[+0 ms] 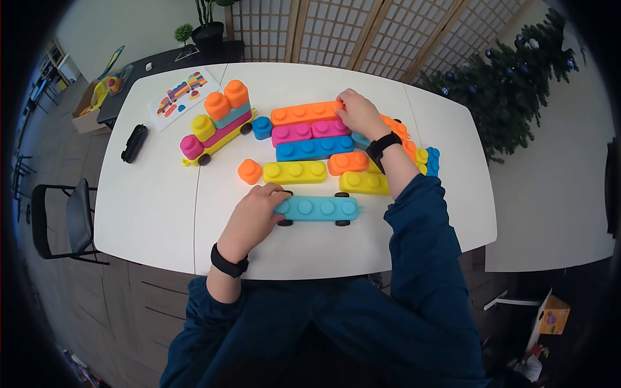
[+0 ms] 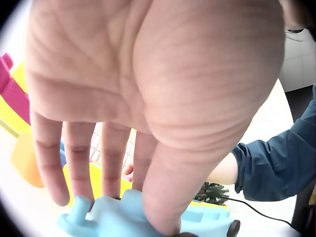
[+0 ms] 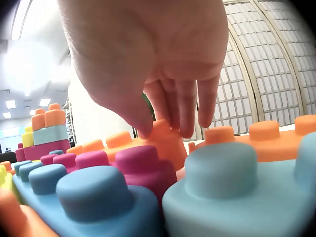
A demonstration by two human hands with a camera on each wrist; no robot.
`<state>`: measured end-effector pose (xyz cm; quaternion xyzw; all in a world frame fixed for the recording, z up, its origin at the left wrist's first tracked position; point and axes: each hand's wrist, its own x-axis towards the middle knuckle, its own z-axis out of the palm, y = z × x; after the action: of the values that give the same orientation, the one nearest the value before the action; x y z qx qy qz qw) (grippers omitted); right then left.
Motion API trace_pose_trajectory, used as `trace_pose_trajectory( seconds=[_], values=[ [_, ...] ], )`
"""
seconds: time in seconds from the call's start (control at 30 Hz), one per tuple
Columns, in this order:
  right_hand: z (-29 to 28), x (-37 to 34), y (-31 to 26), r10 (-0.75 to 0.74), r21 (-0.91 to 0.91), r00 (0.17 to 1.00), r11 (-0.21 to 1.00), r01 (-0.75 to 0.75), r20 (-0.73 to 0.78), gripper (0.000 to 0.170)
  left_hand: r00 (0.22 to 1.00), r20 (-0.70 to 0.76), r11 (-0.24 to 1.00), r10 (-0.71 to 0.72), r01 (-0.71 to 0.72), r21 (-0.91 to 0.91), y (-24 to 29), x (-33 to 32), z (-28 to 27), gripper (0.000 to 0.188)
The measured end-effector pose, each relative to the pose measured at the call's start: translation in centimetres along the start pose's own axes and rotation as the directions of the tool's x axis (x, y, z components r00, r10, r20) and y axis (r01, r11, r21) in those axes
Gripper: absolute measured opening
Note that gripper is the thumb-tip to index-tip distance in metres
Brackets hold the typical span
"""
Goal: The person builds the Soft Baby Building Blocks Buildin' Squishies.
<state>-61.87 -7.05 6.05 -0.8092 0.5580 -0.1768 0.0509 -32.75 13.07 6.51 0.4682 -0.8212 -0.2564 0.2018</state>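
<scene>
My left hand (image 1: 253, 216) grips the left end of a light blue wheeled base (image 1: 317, 208), which has a row of studs and dark wheels. In the left wrist view, the thumb lies along the near side of the light blue base (image 2: 118, 217) and the fingers reach over its far side. My right hand (image 1: 362, 115) pinches the right end of a long orange block (image 1: 304, 114) between thumb and fingers. Right below that block lie two pink blocks (image 1: 291, 134) and a long blue block (image 1: 314, 148). In the right wrist view the orange block (image 3: 165, 143) sits under the fingertips.
A yellow wheeled car (image 1: 223, 137) stacked with pink, teal, yellow and orange blocks stands left. Yellow blocks (image 1: 295, 172) and a small orange block (image 1: 250, 171) lie mid-table. A picture sheet (image 1: 183, 98) and a black case (image 1: 134, 143) are further left on the white table (image 1: 149, 220).
</scene>
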Motion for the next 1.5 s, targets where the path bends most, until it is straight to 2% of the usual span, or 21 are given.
trace_pose_trajectory(
  seconds=[0.03, 0.07, 0.1, 0.13, 0.17, 0.2, 0.27, 0.3, 0.37, 0.4, 0.47, 0.6, 0.7, 0.77, 0.83, 0.9, 1.0, 1.2, 1.5],
  values=[
    [-0.3, -0.1, -0.2, 0.010, 0.079, 0.998, 0.997, -0.006, -0.057, 0.024, 1.000, -0.020, 1.000, 0.014, -0.014, -0.011, 0.2, -0.1, -0.3, 0.047],
    [-0.7, -0.3, -0.3, 0.008, 0.078, 0.998, 0.997, -0.004, -0.056, 0.024, 0.999, -0.040, 0.999, 0.026, -0.027, -0.023, 0.4, -0.2, -0.5, 0.048],
    [-1.3, -0.7, -0.3, -0.002, 0.104, 0.993, 0.994, 0.015, -0.121, 0.024, 0.999, -0.041, 0.999, 0.025, -0.026, -0.024, 0.7, -0.3, -1.0, 0.048],
    [-2.0, -1.2, -0.4, -0.009, 0.129, 0.983, 0.991, 0.034, -0.185, 0.025, 0.992, -0.111, 0.997, 0.053, -0.058, -0.045, 0.9, -0.4, -1.6, 0.050],
    [-2.8, -1.8, -0.6, -0.010, 0.129, 0.983, 0.991, 0.035, -0.185, 0.025, 0.980, -0.180, 0.994, 0.080, -0.092, -0.062, 1.1, -0.4, -2.2, 0.053],
    [-3.7, -2.4, -0.7, -0.014, 0.169, 0.970, 0.984, 0.057, -0.242, 0.026, 0.980, -0.181, 0.994, 0.079, -0.092, -0.061, 1.1, -0.5, -2.6, 0.053],
    [-5.2, -4.3, -1.6, -0.010, 0.241, 0.944, 0.966, 0.095, -0.331, 0.029, 0.950, -0.311, 0.981, -0.043, -0.019, -0.194, 0.9, -0.6, -3.3, 0.061],
    [-5.9, -5.5, -2.3, -0.010, 0.238, 0.944, 0.967, 0.094, -0.331, 0.029, 0.949, -0.311, 0.980, -0.042, -0.021, -0.197, 1.0, -0.4, -3.4, 0.061],
    [-7.1, -8.2, -4.2, 0.020, 0.381, 0.952, 0.919, 0.104, -0.307, 0.028, 0.885, -0.462, 0.969, -0.068, -0.053, -0.243, 0.9, -0.1, -3.6, 0.069],
    [-7.5, -9.5, -5.3, 0.023, 0.380, 0.951, 0.920, 0.101, -0.308, 0.028, 0.879, -0.471, 0.966, -0.074, -0.055, -0.253, 0.4, 0.0, -3.3, 0.072],
    [-7.7, -12.1, -7.3, 0.070, 0.441, 0.967, 0.896, 0.046, -0.244, 0.027, 0.881, -0.467, 0.954, -0.074, -0.074, -0.292, 0.7, 0.2, -3.1, 0.071],
    [-7.0, -16.3, -8.5, 0.050, 0.429, 0.973, 0.902, 0.053, -0.225, 0.027, 0.908, -0.416, 0.939, -0.051, -0.098, -0.329, 0.8, 0.1, -2.5, 0.066],
    [-6.0, -18.5, -8.8, 0.094, 0.467, 0.964, 0.884, 0.035, -0.250, 0.029, 0.930, -0.353, 0.920, -0.105, -0.044, -0.390, 1.0, -0.2, -2.1, 0.059],
    [-5.4, -19.5, -9.1, 0.108, 0.487, 0.963, 0.873, 0.026, -0.246, 0.029, 0.920, -0.374, 0.926, -0.115, -0.037, -0.375, 1.0, -0.2, -1.7, 0.056],
    [-5.1, -20.2, -9.3, 0.115, 0.498, 0.963, 0.867, 0.023, -0.245, 0.030, 0.911, -0.393, 0.932, -0.126, -0.027, -0.361, 0.9, -0.4, -1.3, 0.054],
    [-4.7, -20.7, -9.2, 0.135, 0.508, 0.961, 0.862, 0.008, -0.243, 0.029, 0.942, -0.288, 0.908, -0.174, 0.040, -0.417, 0.6, -0.8, -1.1, 0.049],
    [-4.1, -21.1, -8.9, 0.177, 0.552, 0.957, 0.833, -0.021, -0.231, 0.029, 0.952, -0.262, 0.920, -0.162, 0.049, -0.390, 0.6, -1.1, -0.4, 0.045],
    [-2.8, -22.1, -8.6, 0.190, 0.610, 0.971, 0.790, -0.063, -0.145, 0.030, 0.949, -0.265, 0.926, -0.174, 0.066, -0.371, 0.7, -1.4, -0.4, 0.044],
    [-2.1, -22.4, -8.3, 0.170, 0.598, 0.979, 0.798, -0.071, -0.110, 0.031, 0.955, -0.230, 0.927, -0.187, 0.094, -0.363, -0.2, -1.5, 0.6, 0.045]
  ],
)
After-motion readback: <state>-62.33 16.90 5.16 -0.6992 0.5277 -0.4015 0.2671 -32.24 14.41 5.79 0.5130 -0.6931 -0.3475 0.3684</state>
